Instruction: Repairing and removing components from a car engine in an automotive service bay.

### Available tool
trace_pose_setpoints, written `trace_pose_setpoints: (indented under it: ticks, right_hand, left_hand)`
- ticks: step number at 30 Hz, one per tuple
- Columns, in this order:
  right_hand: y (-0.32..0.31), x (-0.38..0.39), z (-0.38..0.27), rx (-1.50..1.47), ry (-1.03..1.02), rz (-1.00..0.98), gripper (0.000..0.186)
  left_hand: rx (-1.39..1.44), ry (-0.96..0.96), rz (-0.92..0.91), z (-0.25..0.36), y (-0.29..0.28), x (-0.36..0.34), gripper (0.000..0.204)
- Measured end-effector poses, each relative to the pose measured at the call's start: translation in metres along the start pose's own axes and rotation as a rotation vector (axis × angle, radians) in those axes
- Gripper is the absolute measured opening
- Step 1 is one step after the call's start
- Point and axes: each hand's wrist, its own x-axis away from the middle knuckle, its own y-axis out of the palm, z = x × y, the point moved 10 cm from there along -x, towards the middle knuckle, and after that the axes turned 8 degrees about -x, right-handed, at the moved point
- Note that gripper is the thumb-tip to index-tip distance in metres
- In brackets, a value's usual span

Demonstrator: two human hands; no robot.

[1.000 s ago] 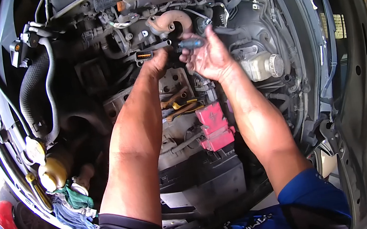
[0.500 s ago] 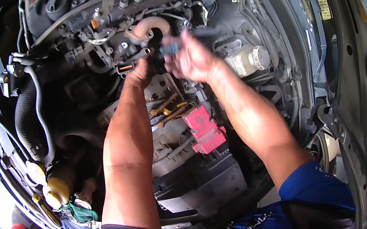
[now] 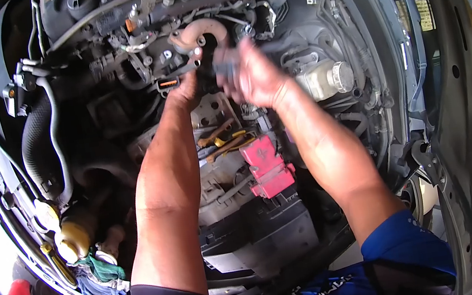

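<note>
My left hand [image 3: 185, 91] reaches into the engine bay beneath a grey metal tube [image 3: 187, 67] with an open end. A fingertip shows beyond the tube; most of the fingers are hidden, so their closing cannot be told. Beside that hand is a dark connector [image 3: 168, 84] with an orange inside. To its right, my right hand [image 3: 255, 77] is raised and smeared by motion, its fingers curled round a small blue-grey thing [image 3: 226, 63], too blurred to name. A curved, rust-coloured pipe [image 3: 204, 29] arches just above both hands.
Hand tools with yellow and brown parts [image 3: 226, 141] lie below the hands, near a pink-red cover [image 3: 268, 167] and a black battery-like box [image 3: 261, 235]. A white capped reservoir [image 3: 323, 79] stands at right. A ribbed black hose [image 3: 37, 146] and cloths [image 3: 100, 281] are at left.
The whole view has shifted slightly, moving the engine a little to the right. My right hand and its blue-grey thing have turned slightly; a left fingertip now shows above the tube.
</note>
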Motion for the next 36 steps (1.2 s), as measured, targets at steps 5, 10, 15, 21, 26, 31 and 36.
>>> trace_pose_setpoints:
  ticks: [5,10,15,21,26,31,36]
  right_hand:
    - [-0.027,-0.002,0.052,0.913,0.221,0.267,0.079]
    - [0.034,-0.007,-0.002,-0.229,-0.08,-0.052,0.073]
    - [-0.023,0.006,0.005,0.332,0.124,0.269,0.07]
    - [-0.033,0.004,0.052,1.109,0.264,0.225,0.079]
    - [-0.004,-0.004,0.022,0.333,0.082,0.036,0.078]
    - [0.001,-0.008,0.007,0.46,0.119,0.086,0.079]
    - [-0.003,0.006,0.037,0.811,0.235,0.156,0.076]
  left_hand:
    - [-0.033,0.029,-0.006,0.006,-0.01,0.004,0.088]
    - [-0.11,-0.024,0.07,0.0,-0.02,0.004,0.102]
    - [-0.071,-0.035,-0.071,0.008,0.036,0.012,0.096]
    - [-0.066,0.034,-0.092,0.016,0.009,0.016,0.1]
    - [-0.057,-0.021,-0.062,0.012,0.022,0.007,0.097]
    - [-0.079,-0.031,-0.059,0.009,0.004,0.006,0.098]
    - [-0.051,0.085,-0.007,0.024,0.012,0.018,0.096]
